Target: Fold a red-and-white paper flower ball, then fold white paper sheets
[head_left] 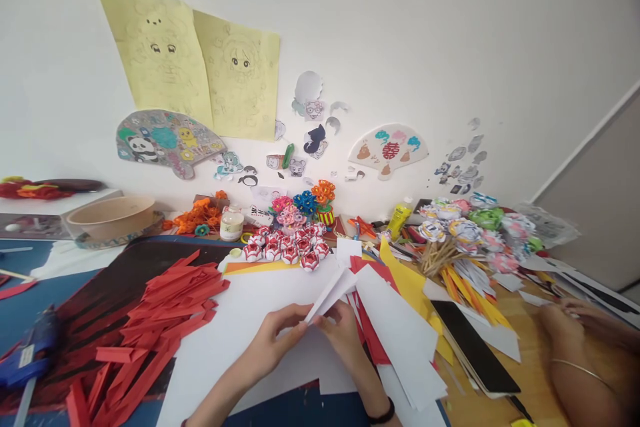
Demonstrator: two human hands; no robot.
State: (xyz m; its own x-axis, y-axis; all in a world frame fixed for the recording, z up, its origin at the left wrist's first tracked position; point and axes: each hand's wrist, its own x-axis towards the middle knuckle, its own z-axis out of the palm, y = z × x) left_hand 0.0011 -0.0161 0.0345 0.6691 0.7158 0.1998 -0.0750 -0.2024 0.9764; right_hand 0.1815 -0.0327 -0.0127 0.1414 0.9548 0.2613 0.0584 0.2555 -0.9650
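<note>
A folded strip of white paper (327, 295) slants upward between my two hands, over large white sheets. My left hand (286, 335) pinches its lower end from the left, thumb against the fingers. From the other side my right hand (341, 332) grips the same paper near that end, its fingers partly hidden behind it. A pile of folded red paper strips (165, 320) lies left of my hands. Just beyond the white paper sit several red-and-white paper flowers (290, 250). White sheets (395, 327) and red paper (373, 330) lie close by my right hand.
A blue glue gun (35, 350) rests at far left, with a beige bowl (111, 217) behind. At right are a black phone (475, 347), a bunch of paper flowers (465, 230) and another person's hands (570, 320). A yellow bottle (400, 219) stands near the wall.
</note>
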